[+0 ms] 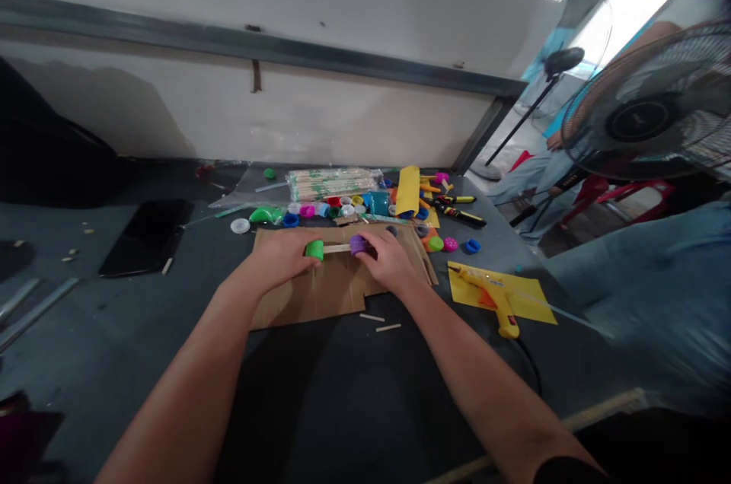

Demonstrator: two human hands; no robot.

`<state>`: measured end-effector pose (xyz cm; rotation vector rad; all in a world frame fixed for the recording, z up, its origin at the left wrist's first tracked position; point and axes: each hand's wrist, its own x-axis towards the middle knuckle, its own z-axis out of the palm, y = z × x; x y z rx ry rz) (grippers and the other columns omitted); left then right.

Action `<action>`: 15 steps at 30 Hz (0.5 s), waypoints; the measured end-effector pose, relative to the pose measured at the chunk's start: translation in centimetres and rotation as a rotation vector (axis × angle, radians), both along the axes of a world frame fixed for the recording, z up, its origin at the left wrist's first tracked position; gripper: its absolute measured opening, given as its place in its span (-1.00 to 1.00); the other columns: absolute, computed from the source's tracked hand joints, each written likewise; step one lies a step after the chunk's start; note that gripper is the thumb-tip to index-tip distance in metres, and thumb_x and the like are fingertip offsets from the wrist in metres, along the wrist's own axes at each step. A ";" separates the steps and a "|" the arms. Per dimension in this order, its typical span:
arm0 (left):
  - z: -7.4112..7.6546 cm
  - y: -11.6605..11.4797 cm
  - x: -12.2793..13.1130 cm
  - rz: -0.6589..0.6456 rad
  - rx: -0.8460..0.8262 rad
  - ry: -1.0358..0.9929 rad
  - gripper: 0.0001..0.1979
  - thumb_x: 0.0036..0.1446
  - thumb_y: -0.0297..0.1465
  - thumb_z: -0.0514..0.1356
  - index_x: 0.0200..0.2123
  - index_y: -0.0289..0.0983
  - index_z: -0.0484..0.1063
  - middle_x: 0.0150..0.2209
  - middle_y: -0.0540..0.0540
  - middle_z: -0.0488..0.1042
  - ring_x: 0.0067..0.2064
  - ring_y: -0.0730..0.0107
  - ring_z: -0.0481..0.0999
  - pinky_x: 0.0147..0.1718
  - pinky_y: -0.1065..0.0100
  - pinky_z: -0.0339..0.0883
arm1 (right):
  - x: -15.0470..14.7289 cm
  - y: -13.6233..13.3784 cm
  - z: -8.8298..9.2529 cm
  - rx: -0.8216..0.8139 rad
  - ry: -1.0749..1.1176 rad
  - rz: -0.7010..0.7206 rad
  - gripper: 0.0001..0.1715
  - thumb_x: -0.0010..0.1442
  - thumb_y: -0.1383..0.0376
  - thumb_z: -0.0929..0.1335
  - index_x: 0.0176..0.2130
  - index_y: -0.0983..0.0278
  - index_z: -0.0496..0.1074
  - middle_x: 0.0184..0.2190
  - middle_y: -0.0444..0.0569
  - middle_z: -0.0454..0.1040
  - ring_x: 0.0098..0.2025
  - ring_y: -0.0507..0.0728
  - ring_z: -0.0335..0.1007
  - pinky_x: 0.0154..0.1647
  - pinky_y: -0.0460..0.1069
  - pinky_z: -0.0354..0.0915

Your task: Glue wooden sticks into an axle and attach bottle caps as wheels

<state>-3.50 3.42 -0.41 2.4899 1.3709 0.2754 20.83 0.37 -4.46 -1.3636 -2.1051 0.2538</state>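
Over a piece of brown cardboard (308, 297), a pale wooden stick (336, 248) runs between two plastic bottle caps. Its left end meets a green bottle cap (314, 249), which my left hand (277, 262) grips by the side. At the other end sits a purple bottle cap (358, 243), pinched by the fingers of my right hand (389, 262). Two short pieces of wooden stick (388, 328) lie on the dark table just below the cardboard. How the stick joins the caps is too small to tell.
Behind the cardboard lie many coloured caps (307, 211) and bagged wooden sticks (334, 184). A yellow glue gun (496, 294) rests on yellow paper (537, 294) at right, its cord trailing forward. Black-yellow pliers (460, 211), a phone (145, 237), a fan (640, 121) and a seated person surround this.
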 end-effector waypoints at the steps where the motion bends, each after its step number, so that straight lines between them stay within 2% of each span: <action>1: -0.1 0.0 0.0 -0.006 -0.013 0.008 -0.65 0.01 -0.31 0.20 -0.09 -0.21 0.49 -0.07 -0.15 0.55 -0.04 0.08 0.51 -0.06 0.17 0.35 | 0.0 0.0 0.1 -0.005 -0.013 0.002 -0.52 0.18 0.29 0.35 0.10 0.29 0.39 -0.05 0.13 0.50 0.00 0.27 0.34 0.07 0.20 0.25; 11: 0.6 -0.3 -0.6 -0.003 -0.044 0.025 -0.40 0.01 -0.23 0.23 0.15 -0.22 0.33 0.10 -0.18 0.44 0.08 0.06 0.43 0.06 0.13 0.28 | 0.1 -0.5 0.6 0.038 -0.059 -0.003 -0.44 0.15 0.28 0.35 0.14 0.34 0.33 0.00 0.13 0.48 0.03 0.28 0.33 0.10 0.20 0.25; 15: 1.9 -0.3 -1.9 0.019 0.064 -0.034 -0.47 0.06 -0.15 0.19 0.10 -0.20 0.38 0.08 -0.17 0.46 0.08 0.07 0.43 0.07 0.10 0.27 | 0.2 -1.2 2.5 0.201 0.050 -0.061 -0.48 0.17 0.26 0.33 0.13 0.28 0.32 0.02 0.09 0.45 0.06 0.26 0.31 0.11 0.19 0.25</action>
